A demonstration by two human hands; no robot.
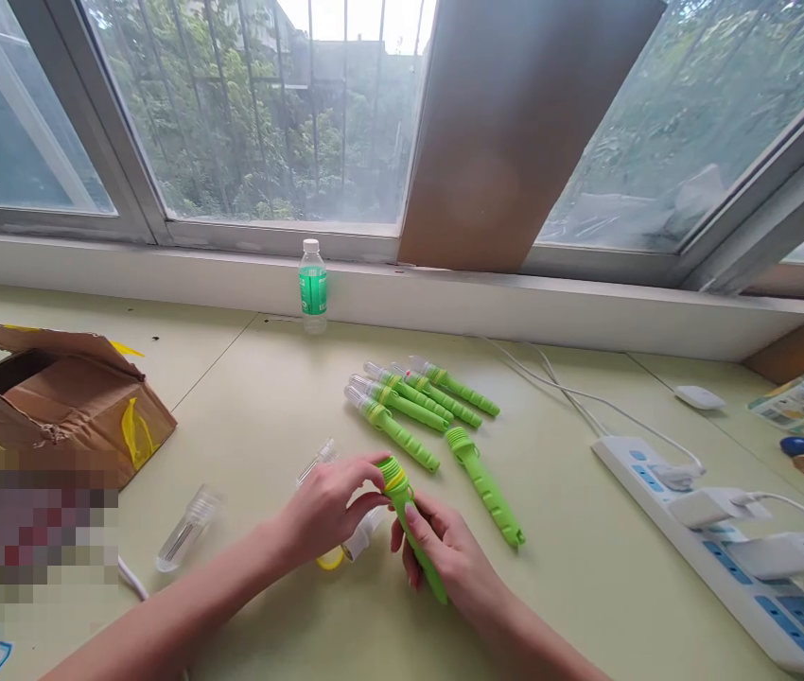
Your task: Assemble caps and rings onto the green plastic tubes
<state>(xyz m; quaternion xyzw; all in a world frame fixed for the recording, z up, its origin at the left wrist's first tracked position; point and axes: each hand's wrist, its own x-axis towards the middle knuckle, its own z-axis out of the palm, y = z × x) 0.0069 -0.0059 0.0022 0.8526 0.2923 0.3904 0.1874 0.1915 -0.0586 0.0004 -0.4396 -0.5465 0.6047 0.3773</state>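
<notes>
One cardboard box [96, 392] sits at the left with its flaps raised. Nearer and to its right lies a clear tube [189, 530]; a second clear tube [317, 456] lies just beyond the left hand [327, 501]. Its thumb and forefinger pinch the threaded, yellow-ringed top of a green tube [402, 501], which is in the near middle, tilted above the table. Below that hand lies a yellow ring [331, 560], partly covered. The right hand [455, 549] curls around the green tube's lower body, thumb on top. Farther right are a cluster of capped green tubes [402, 440], an uncapped green tube [487, 487] and a power strip [714, 549].

Uneven finger pressure could seat the band at the top crookedly, and a loosened right grip could let the shaft twist. The left forearm, passing close to the nearer clear tube, might knock it rolling.
</notes>
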